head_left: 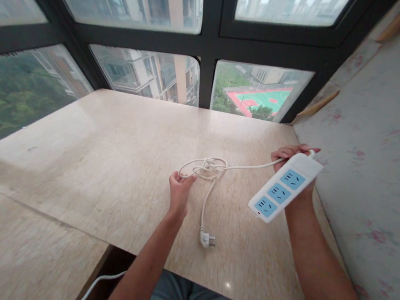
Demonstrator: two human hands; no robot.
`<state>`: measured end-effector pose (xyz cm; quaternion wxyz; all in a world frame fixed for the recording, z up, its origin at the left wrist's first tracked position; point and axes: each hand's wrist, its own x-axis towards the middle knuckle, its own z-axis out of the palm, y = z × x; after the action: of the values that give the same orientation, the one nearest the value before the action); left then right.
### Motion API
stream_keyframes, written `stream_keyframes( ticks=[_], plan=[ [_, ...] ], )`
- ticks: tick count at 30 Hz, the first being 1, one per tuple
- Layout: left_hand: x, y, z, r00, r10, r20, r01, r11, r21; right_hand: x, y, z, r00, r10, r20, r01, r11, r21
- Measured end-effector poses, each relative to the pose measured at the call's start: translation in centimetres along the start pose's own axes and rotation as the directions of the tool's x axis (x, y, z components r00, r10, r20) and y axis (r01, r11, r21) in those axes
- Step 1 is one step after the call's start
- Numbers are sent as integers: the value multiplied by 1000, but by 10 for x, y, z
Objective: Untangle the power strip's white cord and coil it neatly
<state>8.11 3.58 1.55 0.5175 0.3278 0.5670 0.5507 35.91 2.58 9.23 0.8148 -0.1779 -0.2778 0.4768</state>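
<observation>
My right hand (290,153) is closed round a white power strip (283,187) with blue socket panels, held tilted over the right side of the stone sill; the strip covers part of the palm. From the strip's far end a white cord (248,166) runs left into a loose, tangled loop. My left hand (181,189) pinches the left edge of that loop between thumb and fingers. The cord's plug (206,239) hangs or rests below the loop, its metal prongs pointing right.
A beige marble-patterned sill (120,149) spreads out to the left, with a seam across it. Dark window frames (207,53) stand behind, and a flowered wall (376,173) closes off the right. Another white cable (89,290) runs by an opening at lower left.
</observation>
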Motion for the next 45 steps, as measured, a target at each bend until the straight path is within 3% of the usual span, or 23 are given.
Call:
stream_keyframes(
  ticks=[1,3,5,7,9,11,14,17,21,24,29,36,45],
  plan=[
    [-13,-6,-3,998,20,-52,-16,996,85,0,-2,-1,1000,-7,-3,7,1000,16],
    [-39,-17,-12,991,122,-52,-101,949,298,1,-4,-5,999,-20,-28,21,999,47],
    [-60,-23,-21,967,233,108,-255,824,506,2,-5,-7,998,-25,-55,30,995,91],
    [-73,-22,-25,897,285,339,-442,608,660,2,-4,-8,997,-3,-71,14,986,164],
    [-76,-14,-23,846,222,484,-532,400,746,3,-3,-8,997,33,-75,-14,969,247],
    [-72,-4,-19,844,82,530,-532,260,806,4,-5,-6,994,59,-87,-29,950,311],
    [-57,12,-16,867,-93,489,-476,129,870,6,-15,-5,988,46,-146,13,926,378],
    [-37,26,-26,899,-88,430,-428,41,903,8,-32,-9,972,10,-233,96,893,440],
    [-7,45,-59,928,46,370,-372,43,927,10,-48,-19,949,16,-314,148,860,489],
    [11,55,-86,944,175,278,-301,117,946,11,-50,-24,943,-29,-332,190,866,463],
    [28,62,-111,905,398,153,-225,142,964,11,-48,-25,949,-19,-315,162,886,435],
    [41,66,-109,874,486,20,-105,150,983,10,-47,-35,953,-22,-301,158,887,435],
    [39,69,-93,943,328,-63,45,64,997,14,-26,-45,979,28,-201,51,923,381]
  ],
)
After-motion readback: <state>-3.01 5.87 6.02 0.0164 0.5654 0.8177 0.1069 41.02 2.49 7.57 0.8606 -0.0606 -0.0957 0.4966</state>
